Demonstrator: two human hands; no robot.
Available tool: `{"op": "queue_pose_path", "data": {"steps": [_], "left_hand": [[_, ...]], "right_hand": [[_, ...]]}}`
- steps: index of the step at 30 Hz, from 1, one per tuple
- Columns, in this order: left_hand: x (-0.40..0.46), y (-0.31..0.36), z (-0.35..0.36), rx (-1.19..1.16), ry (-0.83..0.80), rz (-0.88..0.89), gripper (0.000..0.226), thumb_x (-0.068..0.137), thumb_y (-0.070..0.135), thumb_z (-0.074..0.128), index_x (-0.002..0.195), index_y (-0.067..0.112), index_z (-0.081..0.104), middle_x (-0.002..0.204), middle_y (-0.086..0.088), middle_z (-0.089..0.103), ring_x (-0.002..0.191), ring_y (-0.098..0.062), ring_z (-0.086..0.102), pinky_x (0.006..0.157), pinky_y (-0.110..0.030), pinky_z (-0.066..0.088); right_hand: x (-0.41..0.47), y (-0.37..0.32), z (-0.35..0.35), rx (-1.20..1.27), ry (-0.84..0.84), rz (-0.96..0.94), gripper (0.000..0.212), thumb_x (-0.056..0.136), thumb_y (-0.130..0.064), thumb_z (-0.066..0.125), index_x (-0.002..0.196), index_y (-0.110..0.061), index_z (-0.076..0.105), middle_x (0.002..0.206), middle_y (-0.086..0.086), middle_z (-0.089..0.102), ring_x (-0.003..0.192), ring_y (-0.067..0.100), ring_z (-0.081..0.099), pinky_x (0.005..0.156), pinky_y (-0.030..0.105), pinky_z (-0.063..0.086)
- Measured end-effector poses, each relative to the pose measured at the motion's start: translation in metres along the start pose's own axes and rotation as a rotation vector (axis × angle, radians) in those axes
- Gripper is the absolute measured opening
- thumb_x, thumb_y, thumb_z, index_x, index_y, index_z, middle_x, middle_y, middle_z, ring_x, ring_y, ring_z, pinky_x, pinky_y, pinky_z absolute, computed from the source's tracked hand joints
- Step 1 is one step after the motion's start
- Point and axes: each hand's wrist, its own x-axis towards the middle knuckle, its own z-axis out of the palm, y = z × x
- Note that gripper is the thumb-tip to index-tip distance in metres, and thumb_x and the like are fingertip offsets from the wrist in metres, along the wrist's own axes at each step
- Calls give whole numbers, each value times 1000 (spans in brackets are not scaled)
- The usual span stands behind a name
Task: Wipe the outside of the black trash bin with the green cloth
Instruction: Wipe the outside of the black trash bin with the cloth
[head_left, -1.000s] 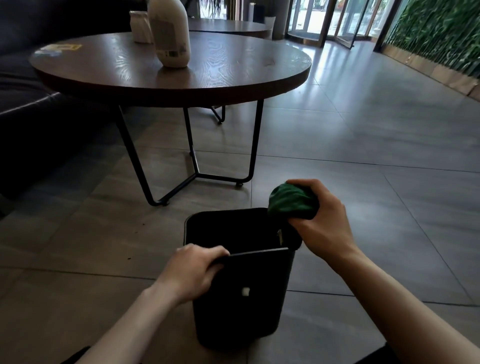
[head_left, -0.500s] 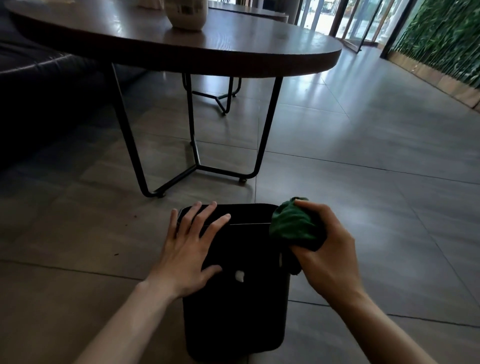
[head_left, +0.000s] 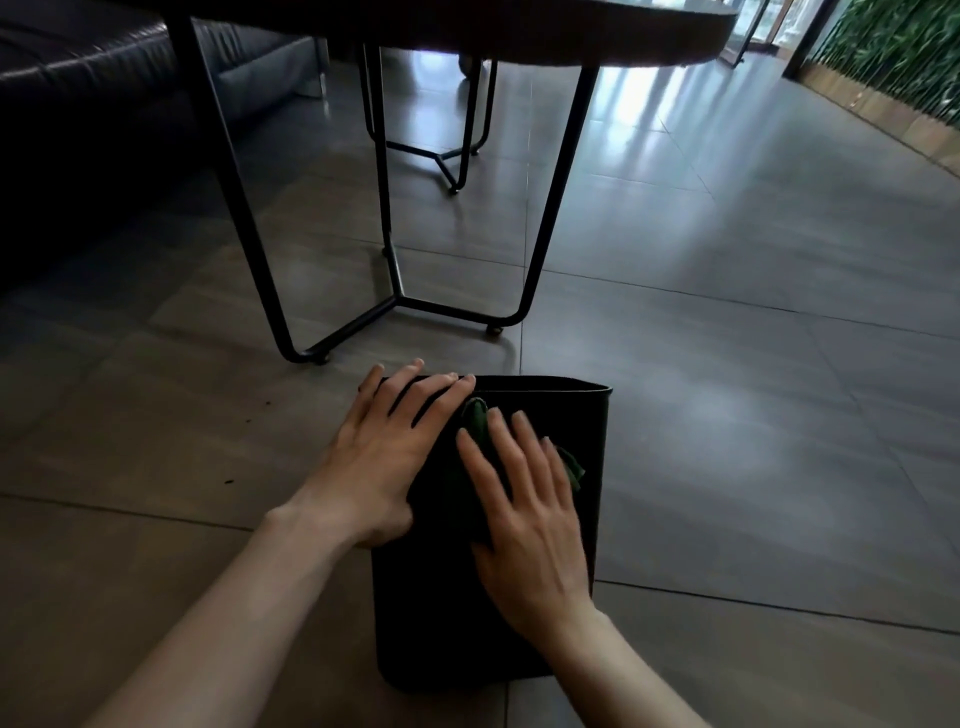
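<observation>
Both hands lie flat with straight fingers on black trash bin, lower centre of frame. Left hand presses its upper left side, fingertips at rim. Right hand presses green cloth against near face. Round table top centre, dark sofa upper left, tiled floor.

Head camera looks down, close over the black trash bin.
</observation>
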Motion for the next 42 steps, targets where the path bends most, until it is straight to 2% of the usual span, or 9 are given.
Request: {"op": "queue_pose_path", "data": {"steps": [5, 10, 15, 19, 24, 29, 32, 35, 42], "left_hand": [[-2, -5, -2, -4, 0, 47, 127, 60, 20, 74, 160, 33, -3, 161, 10, 19, 158, -21, 0, 128, -45, -5], [-4, -2, -4, -31, 8, 51, 138, 52, 33, 85, 160, 34, -2, 160, 12, 19, 157, -21, -1, 127, -43, -9], [-3, -2, -4, -53, 23, 52, 125, 59, 28, 77, 160, 33, 4, 160, 10, 23, 158, -21, 1, 128, -45, -6], [0, -1, -6, -105, 24, 39, 114, 63, 38, 69, 160, 31, 8, 160, 8, 24, 157, -22, 1, 127, -47, -7], [1, -4, -5, -57, -2, 27, 131, 55, 29, 83, 159, 32, 4, 159, 11, 20, 157, -21, -1, 127, -48, -5], [2, 1, -4, -50, -1, 42, 133, 53, 29, 84, 160, 32, 5, 159, 10, 20, 157, -21, -2, 127, -48, -7], [1, 2, -6, -64, 12, 49, 124, 59, 27, 78, 160, 31, 7, 159, 9, 22, 157, -21, -1, 127, -46, -10], [1, 3, -8, -81, 24, 50, 113, 66, 35, 74, 160, 29, 11, 159, 7, 26, 157, -22, 2, 127, -48, -8], [2, -1, -5, -68, -12, 15, 133, 53, 30, 85, 160, 32, 6, 159, 12, 20, 157, -19, -3, 126, -45, -11]], "right_hand": [[-44, 10, 31, -142, -158, -168, 93, 88, -55, 60, 165, -22, 20, 173, 12, 15, 160, 35, 10, 127, 61, 10], [-102, 29, 41, -263, -213, -583, 44, 110, -24, 42, 153, -30, 46, 166, 10, 35, 157, 37, 24, 121, 60, 33], [-12, 41, 6, -110, 86, -241, 60, 93, -23, 72, 148, -22, 48, 154, 14, 38, 150, 40, 31, 118, 59, 33], [34, 40, -6, -145, 170, 0, 64, 88, -30, 71, 147, -19, 52, 135, 13, 39, 127, 39, 40, 104, 54, 40], [-80, 25, 30, -228, -36, -333, 52, 94, -26, 54, 145, -21, 48, 132, 6, 45, 117, 34, 46, 88, 48, 60], [-110, 30, 23, -248, -100, -554, 41, 103, -14, 43, 140, -30, 53, 131, 0, 50, 117, 29, 51, 91, 43, 61], [-30, 34, 5, -103, 82, -210, 56, 90, -16, 68, 143, -23, 52, 132, 7, 48, 117, 38, 50, 96, 52, 53], [36, 40, -9, 4, 239, 140, 61, 86, -14, 69, 145, -20, 54, 133, 12, 54, 122, 39, 51, 101, 50, 43], [-107, 32, 31, -147, -112, -400, 40, 100, -20, 56, 139, -26, 57, 138, 7, 51, 134, 37, 48, 106, 55, 51]]}}
